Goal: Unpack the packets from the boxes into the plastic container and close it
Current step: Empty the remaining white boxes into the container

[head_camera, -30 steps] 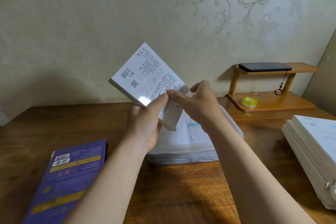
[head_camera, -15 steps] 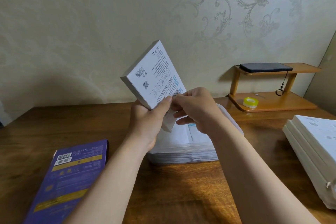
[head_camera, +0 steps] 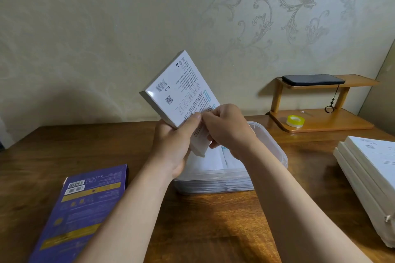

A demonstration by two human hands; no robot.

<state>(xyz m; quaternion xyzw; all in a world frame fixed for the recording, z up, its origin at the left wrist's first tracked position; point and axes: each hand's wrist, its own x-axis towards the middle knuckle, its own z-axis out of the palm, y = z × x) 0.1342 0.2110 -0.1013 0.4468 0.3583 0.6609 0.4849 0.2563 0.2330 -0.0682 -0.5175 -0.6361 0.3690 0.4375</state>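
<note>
Left hand (head_camera: 173, 147) round white box (head_camera: 179, 89) — right hand (head_camera: 228, 130) in pinch on its lower end

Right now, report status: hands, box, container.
Left hand grips white box, tilted above container. Right hand pinches box's lower end. Container open, packets inside. Nothing in the way.

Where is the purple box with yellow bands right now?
Head view, lower left: the flat purple cardboard box lies on the brown wooden table, apart from and left of the clear plastic container.
</note>
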